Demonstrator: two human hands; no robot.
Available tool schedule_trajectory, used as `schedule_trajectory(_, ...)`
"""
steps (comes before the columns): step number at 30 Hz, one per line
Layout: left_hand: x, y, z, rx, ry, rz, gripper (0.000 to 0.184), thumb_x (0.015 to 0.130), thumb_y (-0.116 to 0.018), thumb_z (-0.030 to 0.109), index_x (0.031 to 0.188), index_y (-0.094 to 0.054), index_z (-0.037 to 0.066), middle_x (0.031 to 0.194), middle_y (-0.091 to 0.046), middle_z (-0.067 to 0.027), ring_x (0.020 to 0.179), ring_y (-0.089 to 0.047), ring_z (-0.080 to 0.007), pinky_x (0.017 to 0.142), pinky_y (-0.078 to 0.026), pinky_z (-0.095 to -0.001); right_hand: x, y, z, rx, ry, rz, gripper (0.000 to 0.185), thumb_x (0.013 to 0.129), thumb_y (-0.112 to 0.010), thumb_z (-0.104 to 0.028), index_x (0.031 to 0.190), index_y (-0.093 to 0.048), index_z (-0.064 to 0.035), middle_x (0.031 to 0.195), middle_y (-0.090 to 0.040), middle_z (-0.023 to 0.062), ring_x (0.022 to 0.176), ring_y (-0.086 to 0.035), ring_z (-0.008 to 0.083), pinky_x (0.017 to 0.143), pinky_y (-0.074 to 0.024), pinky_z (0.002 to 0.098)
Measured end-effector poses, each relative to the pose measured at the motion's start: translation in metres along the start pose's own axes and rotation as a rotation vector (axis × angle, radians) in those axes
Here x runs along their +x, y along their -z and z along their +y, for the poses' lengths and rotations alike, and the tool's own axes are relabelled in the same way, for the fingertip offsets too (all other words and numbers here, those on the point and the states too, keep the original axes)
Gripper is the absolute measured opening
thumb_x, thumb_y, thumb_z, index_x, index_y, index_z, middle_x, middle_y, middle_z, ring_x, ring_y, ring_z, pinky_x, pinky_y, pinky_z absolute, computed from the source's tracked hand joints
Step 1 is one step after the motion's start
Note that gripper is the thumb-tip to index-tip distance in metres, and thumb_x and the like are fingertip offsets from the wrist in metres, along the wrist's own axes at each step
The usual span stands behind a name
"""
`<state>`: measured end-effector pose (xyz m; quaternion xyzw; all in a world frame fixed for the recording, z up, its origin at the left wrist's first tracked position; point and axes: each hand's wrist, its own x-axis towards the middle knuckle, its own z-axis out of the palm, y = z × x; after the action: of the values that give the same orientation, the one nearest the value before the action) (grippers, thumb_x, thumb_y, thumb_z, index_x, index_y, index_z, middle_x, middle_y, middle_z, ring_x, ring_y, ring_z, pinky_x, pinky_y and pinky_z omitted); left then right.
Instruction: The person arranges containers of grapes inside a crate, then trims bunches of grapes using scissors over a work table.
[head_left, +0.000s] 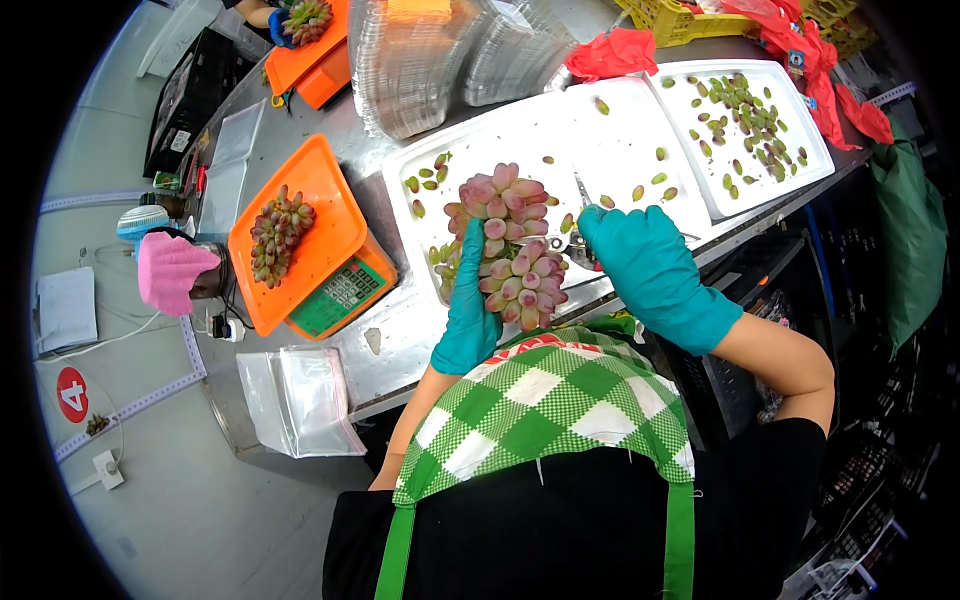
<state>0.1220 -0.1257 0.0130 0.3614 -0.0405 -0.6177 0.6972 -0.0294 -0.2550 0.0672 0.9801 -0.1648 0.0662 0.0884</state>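
My left hand (468, 305), in a teal glove, is closed around a succulent (520, 275) with plump pink and green leaves in clustered rosettes. It holds the plant above the near side of a white tray (450, 150). My right hand (645, 265), gloved alike, grips a pair of pruning shears (578, 248). Their metal end points left at the succulent's stem area, between the rosettes; my glove covers most of the handles. Loose succulent leaves (428, 178) lie scattered in the tray around the plant.
Left of the tray, an orange scale (335, 215) carries another succulent (282, 235). Plastic bags (300, 400) lie at the table edge. Stacked clear containers (405, 70) stand behind. A white tray (690, 185) at right holds many leaves. A co-worker's gloved hand (280, 28) holds a succulent.
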Motion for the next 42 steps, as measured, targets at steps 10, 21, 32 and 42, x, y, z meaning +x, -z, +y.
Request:
schedule_trajectory(10, -0.002, -0.002, 0.004, 0.024, -0.012, -0.012, 0.057, 0.088, -0.036, 0.048, 0.131, -0.030, 0.010, 0.126, -0.042, -0.0103, 0.111, -0.048, -0.0209, 0.093, -0.043, -0.0368, -0.004, 0.009, 0.008, 0.149, 0.001, -0.090, 0.027, 0.074, -0.052, -0.008, 0.100, -0.046, -0.0058, 0.064, -0.048, 0.0038, 0.057, -0.050, 0.0180, 0.056, -0.0361, 0.0315)
schedule_trajectory(21, -0.003, -0.008, 0.006, 0.030, -0.070, 0.011, 0.059, 0.088, -0.034, 0.051, 0.131, -0.030, 0.011, 0.126, -0.042, -0.0102, 0.112, -0.047, -0.0216, 0.092, -0.043, -0.0372, 0.000, 0.008, -0.004, -0.235, -0.030, -0.048, 0.038, 0.074, -0.051, -0.007, 0.111, -0.045, -0.0030, 0.066, -0.043, 0.0039, 0.059, -0.043, 0.0159, 0.056, -0.0344, 0.0288)
schedule_trajectory(32, 0.002, -0.002, 0.003, 0.050, -0.048, 0.001, 0.060, 0.087, -0.032, 0.053, 0.130, -0.031, 0.010, 0.125, -0.043, -0.0110, 0.110, -0.049, -0.0219, 0.090, -0.045, -0.0377, 0.007, 0.004, -0.001, -0.152, 0.013, -0.015, 0.028, 0.074, -0.051, -0.007, 0.101, -0.046, -0.0043, 0.067, -0.044, 0.0025, 0.059, -0.044, 0.0146, 0.056, -0.0352, 0.0287)
schedule_trajectory(42, -0.002, -0.004, 0.005, 0.042, -0.013, -0.013, 0.058, 0.088, -0.033, 0.050, 0.131, -0.029, 0.010, 0.127, -0.041, -0.0110, 0.112, -0.047, -0.0219, 0.092, -0.043, -0.0368, 0.008, 0.012, 0.010, 0.110, 0.043, -0.039, 0.021, 0.074, -0.051, -0.006, 0.095, -0.050, -0.0041, 0.062, -0.051, 0.0044, 0.056, -0.053, 0.0194, 0.055, -0.0381, 0.0311)
